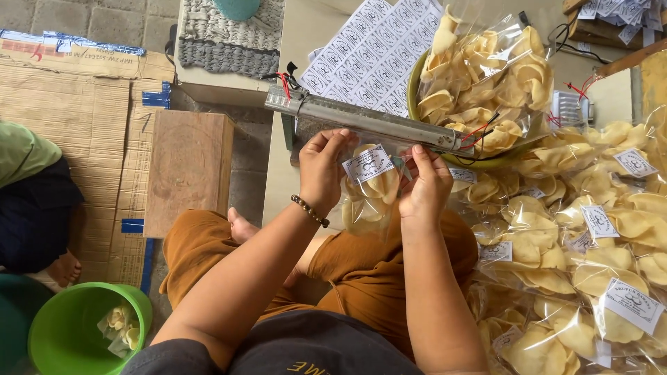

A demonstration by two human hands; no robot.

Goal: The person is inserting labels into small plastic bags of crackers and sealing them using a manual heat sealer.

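Note:
My left hand (pixel 324 167) and my right hand (pixel 425 182) hold a clear plastic bag of pale yellow crackers (pixel 372 194) by its two upper corners. A white paper label (pixel 367 164) lies inside the bag near the top. The bag's open edge sits at the long metal bar of a heat sealer (pixel 361 119), which lies across a low table (pixel 295 42). A beaded bracelet is on my left wrist.
A green bowl with a large bag of loose crackers (pixel 486 83) stands behind the sealer. Sheets of white labels (pixel 375 52) lie beside it. Several sealed cracker bags (pixel 597 250) pile up at right. A wooden block (pixel 187 170), a green bucket (pixel 83 326) and another person's leg (pixel 35 201) are at left.

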